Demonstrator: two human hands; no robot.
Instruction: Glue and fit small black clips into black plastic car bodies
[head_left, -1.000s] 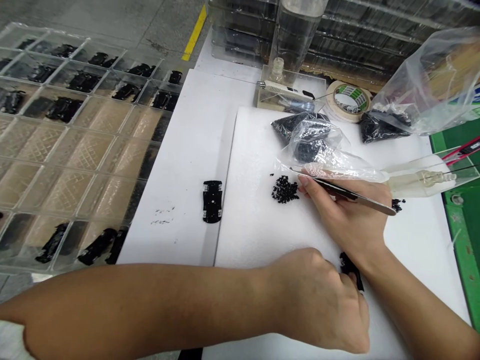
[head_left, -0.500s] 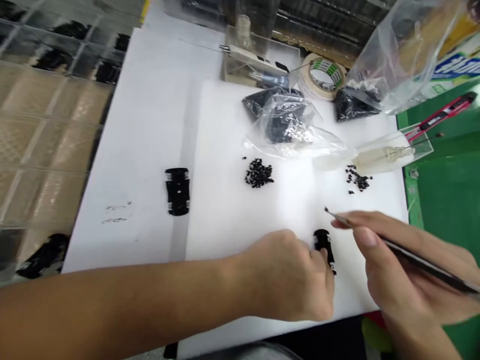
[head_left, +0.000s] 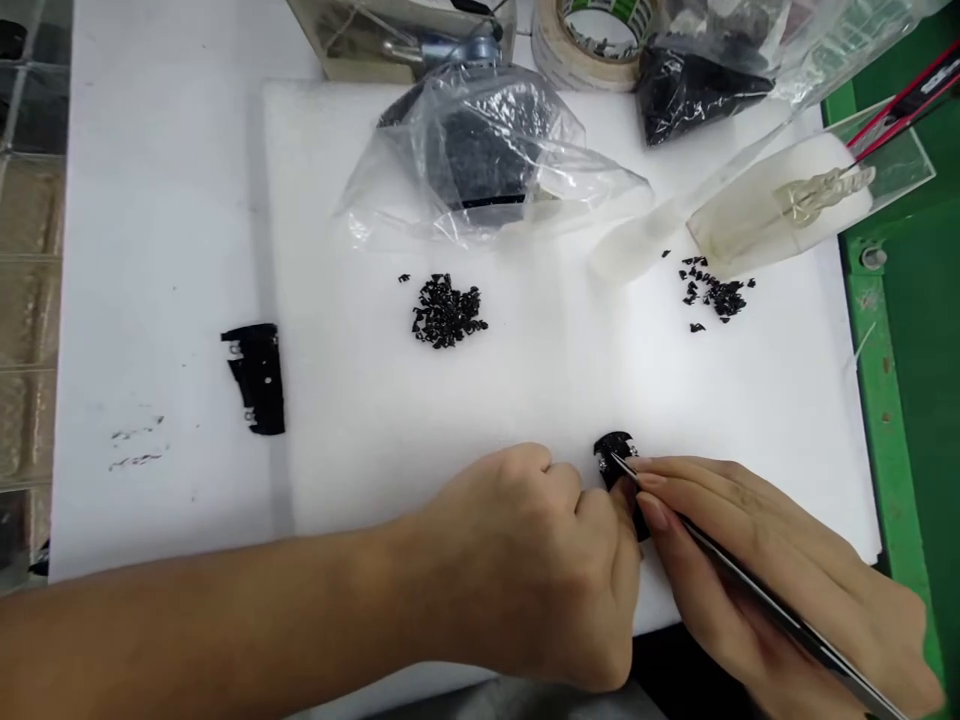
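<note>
My left hand (head_left: pixel 540 560) is closed, its fingers pressed on a small black car-shaped plastic part (head_left: pixel 615 445) near the front of the white foam sheet. Only the part's far end and a strip along its right side show. My right hand (head_left: pixel 757 550) grips tweezers (head_left: pixel 720 555), whose tip touches the top of that part. Whether a tiny piece sits in the tip I cannot tell. Beyond the hands lie two heaps of tiny black pieces, a larger heap (head_left: pixel 448 312) and a smaller heap (head_left: pixel 721 296). A second black car-shaped part (head_left: pixel 259 380) rests at the sheet's left edge.
Clear plastic bags with black contents (head_left: pixel 487 140) lie at the back, beside a tape roll (head_left: pixel 589 60). A translucent bottle (head_left: pixel 780 205) lies at the back right, near a red cutter (head_left: pixel 911 100). A green tray rim (head_left: pixel 885 400) borders the right, and compartment boxes (head_left: pixel 30 310) the left.
My right hand has brought the tweezers from above the sheet, with a dark speck at their tip, down onto the black part. My left hand stays on the part. The camera view has shifted.
</note>
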